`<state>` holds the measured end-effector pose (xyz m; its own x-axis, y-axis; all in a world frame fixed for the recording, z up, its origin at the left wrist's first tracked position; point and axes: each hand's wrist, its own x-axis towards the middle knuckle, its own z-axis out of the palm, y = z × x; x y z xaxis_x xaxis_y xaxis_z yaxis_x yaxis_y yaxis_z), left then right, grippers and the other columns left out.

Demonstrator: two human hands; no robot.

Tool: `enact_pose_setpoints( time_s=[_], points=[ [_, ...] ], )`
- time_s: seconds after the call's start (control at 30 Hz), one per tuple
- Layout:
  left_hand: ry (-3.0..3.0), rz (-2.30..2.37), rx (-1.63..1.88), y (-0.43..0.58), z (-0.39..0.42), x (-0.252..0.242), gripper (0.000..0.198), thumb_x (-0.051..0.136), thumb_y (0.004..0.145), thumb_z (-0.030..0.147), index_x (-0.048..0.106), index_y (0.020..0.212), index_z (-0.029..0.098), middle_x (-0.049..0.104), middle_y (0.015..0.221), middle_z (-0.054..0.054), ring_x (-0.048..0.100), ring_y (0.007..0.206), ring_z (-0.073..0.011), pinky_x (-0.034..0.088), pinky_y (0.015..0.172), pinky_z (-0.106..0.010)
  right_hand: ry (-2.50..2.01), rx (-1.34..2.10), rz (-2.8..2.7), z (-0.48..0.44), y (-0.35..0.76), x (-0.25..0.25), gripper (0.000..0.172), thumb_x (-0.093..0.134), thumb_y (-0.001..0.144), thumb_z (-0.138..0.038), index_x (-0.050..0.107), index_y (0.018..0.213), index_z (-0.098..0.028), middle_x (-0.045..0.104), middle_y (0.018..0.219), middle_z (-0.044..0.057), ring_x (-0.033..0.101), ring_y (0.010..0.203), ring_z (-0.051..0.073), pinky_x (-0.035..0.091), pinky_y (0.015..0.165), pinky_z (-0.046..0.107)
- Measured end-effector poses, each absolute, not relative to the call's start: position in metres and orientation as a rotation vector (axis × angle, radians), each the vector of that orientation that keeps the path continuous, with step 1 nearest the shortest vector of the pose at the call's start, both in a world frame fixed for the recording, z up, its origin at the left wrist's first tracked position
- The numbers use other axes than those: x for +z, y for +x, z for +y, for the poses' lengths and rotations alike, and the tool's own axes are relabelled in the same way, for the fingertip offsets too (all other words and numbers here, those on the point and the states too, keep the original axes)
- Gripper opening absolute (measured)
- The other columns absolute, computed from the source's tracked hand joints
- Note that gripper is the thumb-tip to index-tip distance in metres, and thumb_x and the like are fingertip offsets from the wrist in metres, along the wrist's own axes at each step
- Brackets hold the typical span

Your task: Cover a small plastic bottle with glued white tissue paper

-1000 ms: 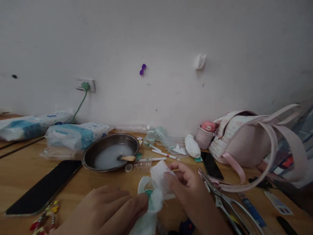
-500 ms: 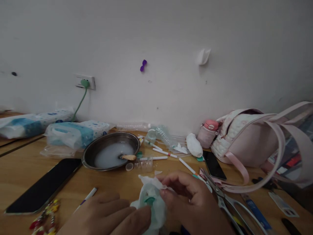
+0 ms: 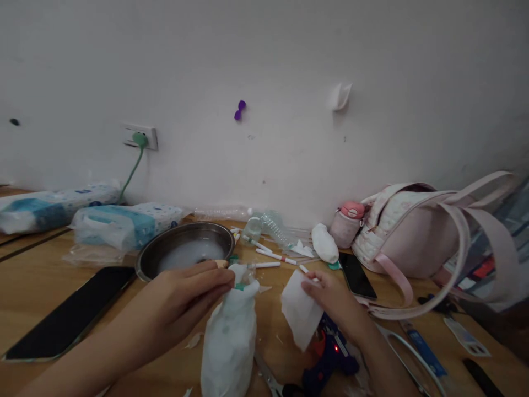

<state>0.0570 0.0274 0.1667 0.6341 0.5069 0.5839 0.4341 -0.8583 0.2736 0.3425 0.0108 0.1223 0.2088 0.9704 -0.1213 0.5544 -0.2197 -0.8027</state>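
A bottle wrapped in damp white tissue (image 3: pixel 229 342) stands upright in front of me, a bit of green showing at its mouth. My left hand (image 3: pixel 190 298) is closed at its top, fingers pressed together on the tissue around the rim. To the right, my right hand (image 3: pixel 328 292) pinches a loose piece of white tissue (image 3: pixel 301 309) that hangs down, apart from the bottle. Below that hand lies a blue glue gun (image 3: pixel 330 358) with a red light on. Small scissors (image 3: pixel 270 375) rest between the bottle and the glue gun.
A metal bowl of cloudy liquid (image 3: pixel 142 259) stands behind my left hand. Markers (image 3: pixel 275 256), clear plastic bottles (image 3: pixel 275 229) and another white wrapped bundle (image 3: pixel 324 242) lie at the back. Phones (image 3: pixel 70 314) flank the work. A pink bag (image 3: pixel 417 237) stands right.
The wrapped bottle now stands upright and shows more fully. My right hand has moved away to the right with a piece of tissue, uncovering the glue gun. My left hand has risen to the bottle's top.
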Motion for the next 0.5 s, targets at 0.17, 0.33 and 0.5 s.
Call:
enact_pose_setpoints(
  time_s=[0.17, 0.33, 0.5],
  points=[
    [2.732, 0.751, 0.996, 0.054, 0.026, 0.169, 0.021, 0.041, 0.096, 0.018, 0.061, 0.092, 0.022, 0.059, 0.078, 0.003, 0.059, 0.067, -0.0089, 0.046, 0.060, -0.015, -1.759, 1.198, -1.457, 0.001, 0.345, 0.099, 0.025, 0.061, 0.070, -0.036, 0.065, 0.082, -0.014, 0.064, 0.070, 0.000, 0.056, 0.062, 0.013, 0.037, 0.057, 0.024],
    [2.733, 0.776, 0.985, 0.057, 0.018, 0.174, 0.025, 0.036, 0.096, 0.016, 0.058, 0.084, 0.020, 0.056, 0.074, 0.003, 0.057, 0.061, -0.0084, 0.043, 0.055, -0.014, -1.685, 1.257, -1.423, 0.000, 0.356, 0.097, 0.074, 0.075, 0.055, -0.039, 0.055, 0.121, -0.014, 0.066, 0.109, 0.010, 0.063, 0.097, 0.020, 0.047, 0.079, 0.028],
    [2.718, 0.772, 0.948, 0.058, 0.019, 0.175, 0.023, 0.037, 0.095, 0.018, 0.057, 0.084, 0.020, 0.057, 0.074, 0.003, 0.056, 0.058, -0.0079, 0.043, 0.050, -0.012, -1.863, 0.893, -1.408, -0.005, 0.351, 0.100, 0.048, 0.065, 0.071, -0.040, 0.060, 0.109, -0.012, 0.063, 0.103, 0.014, 0.058, 0.097, 0.027, 0.042, 0.086, 0.040]
  ],
)
